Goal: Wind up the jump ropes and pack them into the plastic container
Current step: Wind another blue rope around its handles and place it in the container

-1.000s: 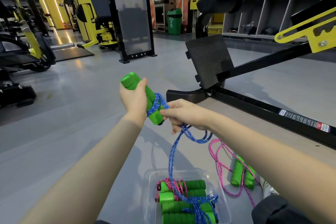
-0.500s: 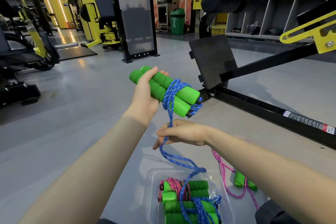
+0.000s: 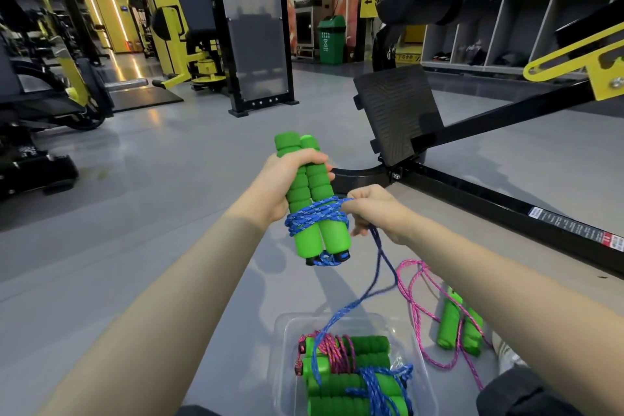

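Blue jump rope blurred below right hand, container cropped

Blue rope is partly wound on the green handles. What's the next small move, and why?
Probably sweep the right hand round the paired green foam handles for one more turn. The left hand grips them upright, the blue braided rope already makes several coils round them, and a long loose length trails from the right hand's pinch down into the clear plastic container.
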A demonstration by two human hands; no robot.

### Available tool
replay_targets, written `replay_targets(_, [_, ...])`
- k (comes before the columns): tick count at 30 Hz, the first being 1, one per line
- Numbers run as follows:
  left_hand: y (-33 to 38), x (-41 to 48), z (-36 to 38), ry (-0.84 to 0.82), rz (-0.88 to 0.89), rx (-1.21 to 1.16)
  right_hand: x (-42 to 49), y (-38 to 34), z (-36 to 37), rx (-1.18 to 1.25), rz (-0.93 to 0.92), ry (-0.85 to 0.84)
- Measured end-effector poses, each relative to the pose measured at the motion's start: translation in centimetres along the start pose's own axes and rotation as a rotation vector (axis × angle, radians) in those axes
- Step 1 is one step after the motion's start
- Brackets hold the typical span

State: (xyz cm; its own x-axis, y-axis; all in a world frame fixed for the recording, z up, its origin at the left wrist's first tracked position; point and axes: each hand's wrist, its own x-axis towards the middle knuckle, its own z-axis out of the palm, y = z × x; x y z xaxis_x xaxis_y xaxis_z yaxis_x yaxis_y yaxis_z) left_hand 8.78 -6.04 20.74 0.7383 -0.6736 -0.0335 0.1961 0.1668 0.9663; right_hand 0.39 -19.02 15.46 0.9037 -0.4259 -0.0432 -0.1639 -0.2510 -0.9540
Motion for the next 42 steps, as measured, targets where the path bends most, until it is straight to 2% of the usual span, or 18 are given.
replay_targets(4, [-0.1,0.3,-0.2,0.100,0.110,0.065,-0.4,-1.2,-0.8,-0.044,0.003,-0.014])
replay_targets(8, [-0.4,0.8,-0.8,0.251,0.208,0.061,-1.0,-2.7,-0.8,0.122,0.024,-0.087])
replay_targets(12, [-1.2,1.4,-1.2,0.378,0.306,0.062,-1.7,-3.9,0.2,0.255,-0.040,-0.178])
replay_targets(18, [-1.1,1.5,-0.9,0.478,0.320,-0.274,-2.5,-3.3,3.8,0.146,-0.124,-0.356])
replay_targets(22, [-0.5,1.2,-0.1,0.432,0.298,-0.419,-2.9,-1.9,6.1,0.018,-0.093,-0.490])
replay_targets(25, [-0.4,0.9,0.3,0.295,0.237,-0.511,-2.9,-1.2,6.7,-0.071,-0.053,-0.537])
replay_targets(28, [-0.3,0.6,0.6,0.180,0.167,-0.497,-2.5,-0.5,5.9,-0.084,-0.007,-0.554])
replay_targets(31, [0.1,0.1,1.0,0.139,0.119,-0.449,-1.9,1.0,4.5,-0.131,0.045,-0.600])
replay_targets(36, [0.3,-0.4,1.1,0.079,0.017,-0.315,-1.7,2.3,1.1,-0.088,-0.041,-0.508])
replay_targets(40, [-0.2,-0.3,1.0,0.076,-0.005,-0.150,-0.9,1.1,0.0,-0.107,0.005,-0.257])
replay_targets(42, [-0.5,-0.3,0.9,0.116,0.026,-0.057,-0.7,0.3,-0.3,-0.123,0.002,-0.192])
